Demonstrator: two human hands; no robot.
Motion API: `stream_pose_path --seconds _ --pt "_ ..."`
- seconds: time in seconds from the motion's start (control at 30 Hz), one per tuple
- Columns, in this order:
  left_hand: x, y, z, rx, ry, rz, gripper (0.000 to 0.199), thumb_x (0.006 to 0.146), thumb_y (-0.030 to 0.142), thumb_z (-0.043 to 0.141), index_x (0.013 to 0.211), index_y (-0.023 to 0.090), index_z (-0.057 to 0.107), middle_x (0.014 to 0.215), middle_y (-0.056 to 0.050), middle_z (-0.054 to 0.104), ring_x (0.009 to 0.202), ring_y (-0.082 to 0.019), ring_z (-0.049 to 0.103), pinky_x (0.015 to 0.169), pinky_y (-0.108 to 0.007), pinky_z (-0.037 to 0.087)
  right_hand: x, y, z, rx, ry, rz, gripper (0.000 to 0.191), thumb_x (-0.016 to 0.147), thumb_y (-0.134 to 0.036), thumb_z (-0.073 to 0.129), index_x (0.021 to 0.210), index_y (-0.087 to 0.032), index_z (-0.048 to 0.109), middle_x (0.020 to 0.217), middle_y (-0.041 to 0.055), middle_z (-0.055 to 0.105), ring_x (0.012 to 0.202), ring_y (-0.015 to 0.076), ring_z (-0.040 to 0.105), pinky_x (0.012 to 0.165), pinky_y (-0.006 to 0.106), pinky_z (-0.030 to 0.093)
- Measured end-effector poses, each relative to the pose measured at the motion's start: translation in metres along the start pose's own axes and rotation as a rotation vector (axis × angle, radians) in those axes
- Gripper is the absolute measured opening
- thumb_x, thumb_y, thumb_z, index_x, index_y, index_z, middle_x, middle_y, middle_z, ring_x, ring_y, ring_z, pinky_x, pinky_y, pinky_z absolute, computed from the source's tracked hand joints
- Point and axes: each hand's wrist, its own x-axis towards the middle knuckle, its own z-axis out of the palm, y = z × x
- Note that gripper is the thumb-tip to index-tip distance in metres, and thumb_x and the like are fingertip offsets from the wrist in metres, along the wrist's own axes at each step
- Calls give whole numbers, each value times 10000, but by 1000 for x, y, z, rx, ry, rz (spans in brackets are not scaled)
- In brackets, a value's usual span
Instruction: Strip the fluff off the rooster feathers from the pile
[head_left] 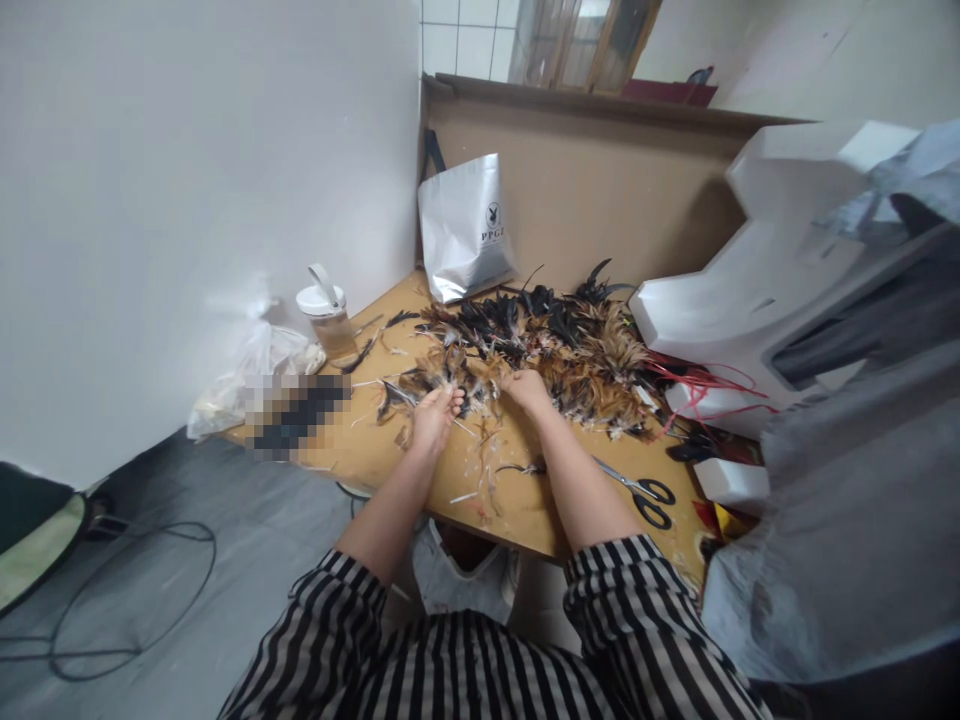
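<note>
Brown and black feathers [592, 385] lie in a loose pile across the wooden table [517, 515]. My left hand [436, 415] is closed in a pinch at the pale quill ends of a small bunch of feathers [442, 368]. To its right, my right hand [526, 388] is closed at the front edge of the pile, its fingertips turned away among brown feathers; what they grip is hidden. Loose quills and bits of down are scattered between my forearms. Scissors [637, 490] with black handles rest beside my right forearm.
A silver bag [466, 232] stands behind the pile. On the left are a lidded jug [328, 322] and a white plastic bag [259, 365]. Red ties [701, 390] and white foam [694, 300] flank the right side. A bin [465, 560] sits under the table's front edge.
</note>
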Motion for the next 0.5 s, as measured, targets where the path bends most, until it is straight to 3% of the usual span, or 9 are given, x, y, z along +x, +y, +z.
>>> stream_pose_path --seconds 0.17,0.3,0.4,0.5 --pt "-2 0 1 -2 -55 5 200 630 227 681 769 95 623 674 -37 637 544 -41 543 495 -139 389 -23 -7 -29 -319 -19 -6 184 566 -324 610 517 -146 601 500 11 538 492 98 460 477 207 305" --pt "-4 0 2 23 -121 -11 212 639 237 677 792 97 629 692 -43 643 549 -48 551 494 -144 399 -40 -14 -32 -77 -122 15 334 595 -475 595 536 -147 567 483 -2 521 446 81 402 455 203 295" --pt "-6 1 3 46 -159 -22 215 645 240 674 800 95 635 723 -55 651 561 -53 561 503 -148 410 -44 -11 -33 140 -49 92 351 619 -487 570 553 -143 546 460 -17 491 417 71 359 445 204 293" --pt "-7 1 3 67 -168 -26 217 651 244 671 802 92 636 738 -60 654 569 -54 566 512 -149 415 -44 -3 -33 177 21 85 285 612 -419 588 586 -135 572 491 -14 512 441 79 384 471 209 315"
